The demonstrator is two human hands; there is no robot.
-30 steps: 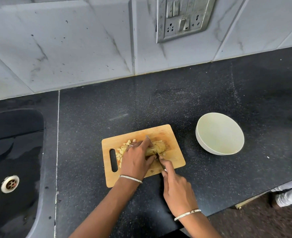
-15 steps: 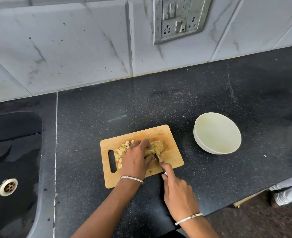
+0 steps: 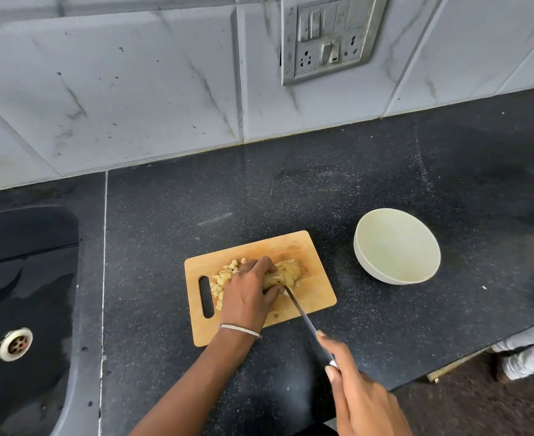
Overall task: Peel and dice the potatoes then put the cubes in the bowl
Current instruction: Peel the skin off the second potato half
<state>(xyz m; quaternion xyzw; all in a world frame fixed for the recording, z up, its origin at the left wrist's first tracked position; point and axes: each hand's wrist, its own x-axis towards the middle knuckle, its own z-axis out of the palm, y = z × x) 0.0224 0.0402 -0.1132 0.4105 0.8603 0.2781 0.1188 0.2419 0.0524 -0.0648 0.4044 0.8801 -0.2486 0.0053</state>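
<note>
A wooden cutting board [image 3: 317,297] lies on the black counter. My left hand [image 3: 249,292] presses down on a sliced, peeled potato [image 3: 286,272] at the board's middle. A pile of potato cubes [image 3: 223,278] lies to the left of that hand. My right hand [image 3: 358,391] grips the handle of a knife [image 3: 303,313]; the blade slants up and left, and its tip touches the potato's near side. A white bowl [image 3: 396,247] stands to the right of the board and holds nothing.
A black sink [image 3: 23,294] with a metal drain takes up the left. A tiled wall with a switch plate [image 3: 328,36] rises behind. The counter's front edge runs at the lower right, with a white-clad foot [image 3: 530,354] on the floor beyond it.
My right hand has drawn back toward me and to the right, pulling the knife out so its blade shows. The left hand has stayed on the potato.
</note>
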